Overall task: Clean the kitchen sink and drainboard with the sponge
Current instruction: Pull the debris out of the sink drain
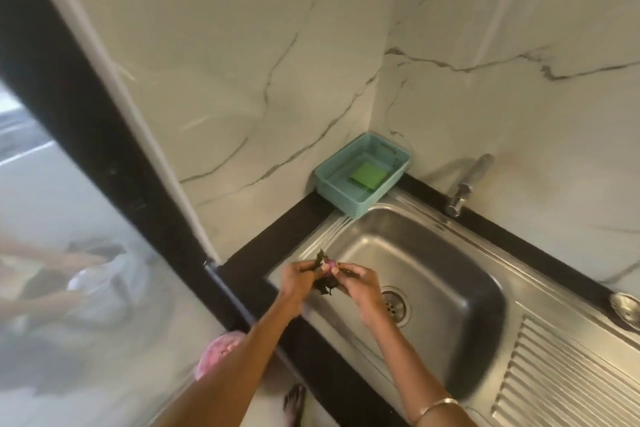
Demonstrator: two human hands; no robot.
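Observation:
A steel sink (450, 274) with a round drain (396, 305) sits in a black counter, and its ribbed drainboard (568, 381) runs off to the lower right. Over the sink's left rim, my left hand (299, 279) and my right hand (360, 282) together pinch a small clump of dark green and pinkish scraps (325, 274). A green sponge (367, 175) lies in a teal basket (332, 189) at the back corner, well away from both hands.
A chrome tap (465, 184) juts from the marble wall behind the sink. A small round steel piece (625, 305) sits on the counter at right. A black window frame (104, 135) runs down the left. My bare foot (294, 402) shows on the floor below.

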